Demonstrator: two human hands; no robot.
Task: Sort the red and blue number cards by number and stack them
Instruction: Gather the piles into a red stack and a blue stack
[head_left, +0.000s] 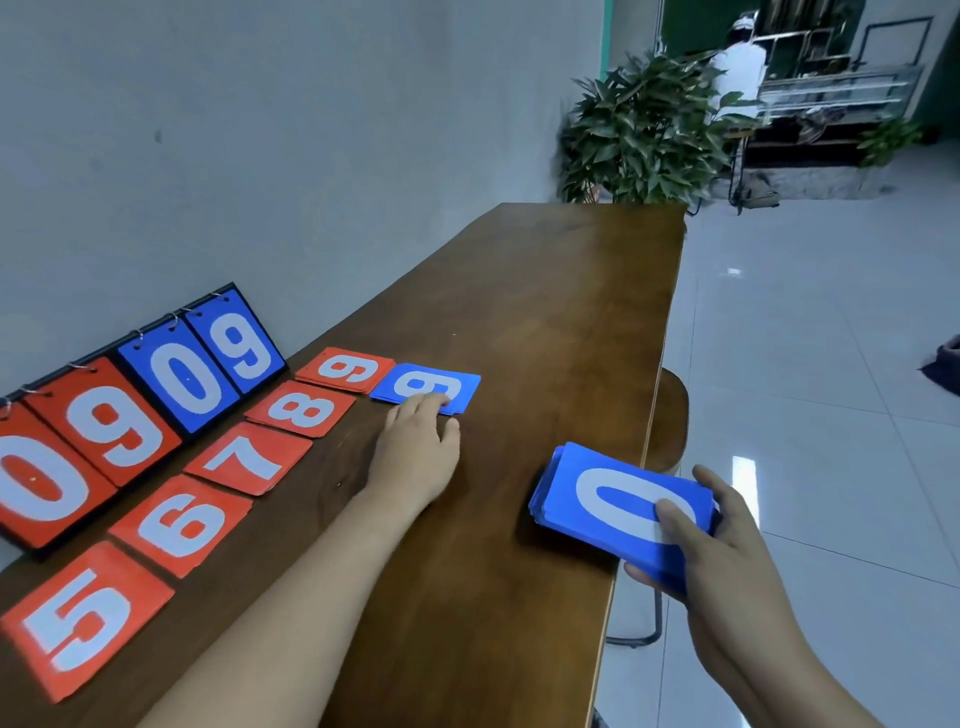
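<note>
The stack of blue cards (597, 514), with a white 0 on top, sits at the bench's right edge, partly over it. The right hand (727, 551) grips its near end, thumb curled across the foot of the 0 and fingers wrapped beneath and round the far side.

Farther along the bench (545, 312), the blue 9 card (462, 384) lies flat, with what look like more blue card edges under it. The left hand (415, 452) reaches to it palm down, fingers fairly straight and together, their tips resting on the card's near edge and covering the lower part of the numeral; it grasps nothing.

Just beside the blue 9 card lies the red 9 card (348, 369). From there a row of red cards runs back toward the person along the wall side: the red 8 card (301, 408), the red 7 card (249, 457), the red 6 card (179, 527) and the red 5 card (83, 618), each flat and close to its neighbour.

Behind the row, against the grey wall (260, 130), a flip scoreboard (130, 410) stands tilted on ring binders, showing a red 0 and 9, then a blue 0 and 9.

Beyond the bench's far end stands a leafy potted plant (639, 130). Past it a person in white (737, 67) is near metal racks, on a glossy tiled floor (805, 364).
</note>
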